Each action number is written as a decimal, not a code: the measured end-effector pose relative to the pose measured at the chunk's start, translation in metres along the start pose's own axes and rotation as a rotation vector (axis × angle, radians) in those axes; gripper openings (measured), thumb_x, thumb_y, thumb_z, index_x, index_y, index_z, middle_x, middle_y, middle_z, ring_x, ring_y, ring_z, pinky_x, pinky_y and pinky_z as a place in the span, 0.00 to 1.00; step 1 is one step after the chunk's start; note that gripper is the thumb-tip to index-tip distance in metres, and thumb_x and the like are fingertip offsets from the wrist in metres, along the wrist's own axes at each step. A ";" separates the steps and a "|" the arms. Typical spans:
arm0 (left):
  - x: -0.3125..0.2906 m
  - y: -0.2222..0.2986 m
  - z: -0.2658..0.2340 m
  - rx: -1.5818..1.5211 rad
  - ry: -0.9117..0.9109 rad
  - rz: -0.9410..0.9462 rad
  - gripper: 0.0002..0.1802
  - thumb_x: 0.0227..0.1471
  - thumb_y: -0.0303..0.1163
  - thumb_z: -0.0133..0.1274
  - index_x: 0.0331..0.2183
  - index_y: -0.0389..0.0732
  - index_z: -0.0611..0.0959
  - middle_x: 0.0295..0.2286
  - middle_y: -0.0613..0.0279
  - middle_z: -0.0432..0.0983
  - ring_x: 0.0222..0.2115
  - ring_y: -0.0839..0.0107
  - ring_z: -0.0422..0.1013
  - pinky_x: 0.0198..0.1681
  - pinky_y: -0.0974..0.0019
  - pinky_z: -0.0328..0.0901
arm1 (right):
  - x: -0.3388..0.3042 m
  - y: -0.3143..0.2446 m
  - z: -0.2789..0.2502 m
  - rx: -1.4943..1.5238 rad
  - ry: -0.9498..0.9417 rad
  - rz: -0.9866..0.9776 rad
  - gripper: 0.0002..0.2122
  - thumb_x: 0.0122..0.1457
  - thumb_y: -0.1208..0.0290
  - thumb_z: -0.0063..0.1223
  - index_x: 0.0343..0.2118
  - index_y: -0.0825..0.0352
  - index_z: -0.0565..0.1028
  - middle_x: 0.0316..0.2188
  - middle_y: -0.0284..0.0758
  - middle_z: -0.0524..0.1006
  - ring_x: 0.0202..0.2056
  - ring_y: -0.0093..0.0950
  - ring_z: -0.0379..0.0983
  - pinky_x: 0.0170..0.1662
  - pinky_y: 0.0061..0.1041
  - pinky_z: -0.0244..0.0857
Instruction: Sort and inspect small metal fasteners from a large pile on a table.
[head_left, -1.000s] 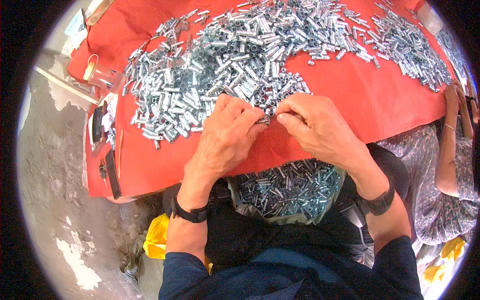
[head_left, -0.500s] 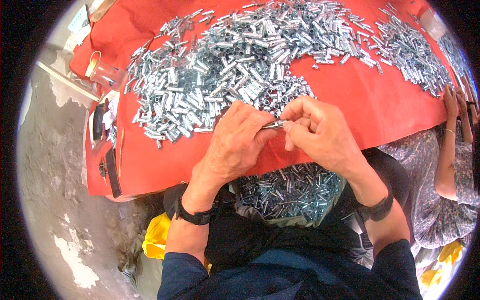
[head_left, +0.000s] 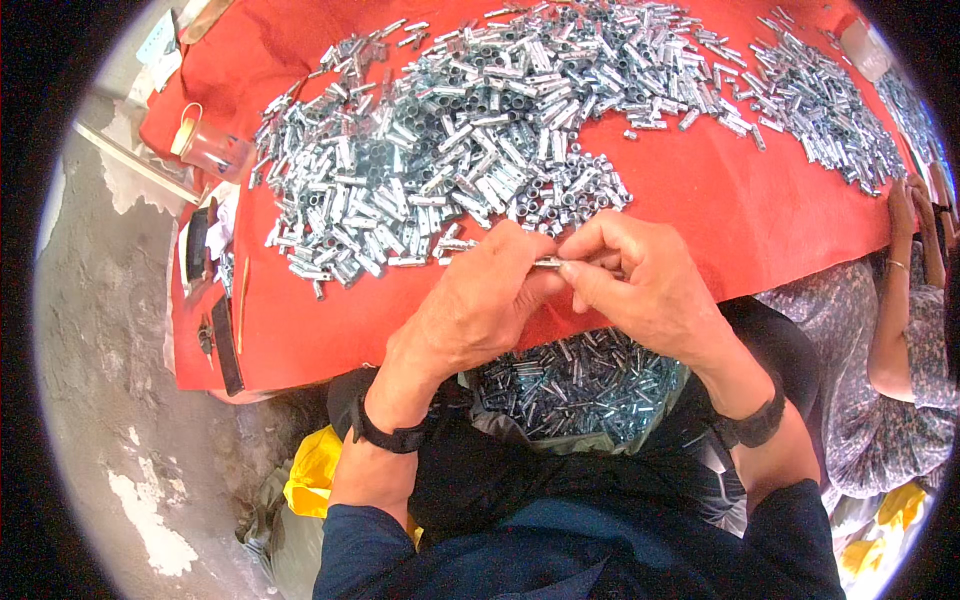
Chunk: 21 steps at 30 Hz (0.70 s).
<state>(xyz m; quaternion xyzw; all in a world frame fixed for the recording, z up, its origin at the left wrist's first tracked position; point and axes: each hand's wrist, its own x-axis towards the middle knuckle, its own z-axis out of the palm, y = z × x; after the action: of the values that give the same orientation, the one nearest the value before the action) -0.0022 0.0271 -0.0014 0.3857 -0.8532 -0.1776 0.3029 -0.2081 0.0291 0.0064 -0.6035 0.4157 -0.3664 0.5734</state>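
My left hand is closed around a small silvery metal tube, whose end shows between the two hands. The thumb and forefinger of my right hand pinch at that same end, and they hide part of it. Both hands hover over the near edge of the red cloth. Just beyond them spreads a big heap of short shiny metal tubes. Below my wrists, an open sack at my lap holds many thin metal pieces.
A second tube pile lies at the far right, near a co-worker's hands. At the left are a clear plastic jar, a dark flat strip and a thin wooden stick. A yellow bag sits below the cloth.
Both hands have come slightly nearer to me and closer together at the tube. Tubes formerly behind my left hand now show.
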 end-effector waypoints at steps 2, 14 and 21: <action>0.000 0.005 -0.002 -0.034 -0.105 -0.012 0.19 0.49 0.32 0.63 0.41 0.39 0.76 0.31 0.51 0.73 0.33 0.50 0.72 0.34 0.54 0.67 | -0.002 0.000 -0.002 0.010 -0.031 0.014 0.04 0.60 0.78 0.53 0.33 0.74 0.74 0.23 0.30 0.76 0.25 0.16 0.72 0.27 0.19 0.66; -0.004 0.027 0.020 0.139 -0.246 0.198 0.14 0.49 0.36 0.61 0.26 0.38 0.73 0.22 0.54 0.68 0.22 0.55 0.71 0.21 0.56 0.67 | 0.011 0.021 -0.042 -0.601 0.345 -0.263 0.05 0.58 0.76 0.49 0.27 0.70 0.72 0.23 0.47 0.74 0.25 0.46 0.72 0.29 0.38 0.67; 0.003 0.001 -0.009 0.396 -0.086 0.077 0.15 0.41 0.28 0.65 0.34 0.40 0.80 0.33 0.59 0.72 0.34 0.56 0.68 0.36 0.58 0.68 | 0.010 0.028 -0.029 -0.901 0.206 -0.361 0.03 0.57 0.75 0.51 0.32 0.68 0.72 0.30 0.46 0.74 0.30 0.48 0.74 0.32 0.46 0.67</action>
<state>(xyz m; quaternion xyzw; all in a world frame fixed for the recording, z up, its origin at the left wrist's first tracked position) 0.0015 0.0244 0.0071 0.3967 -0.8977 -0.0109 0.1912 -0.2331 0.0091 -0.0196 -0.8145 0.4760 -0.3014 0.1387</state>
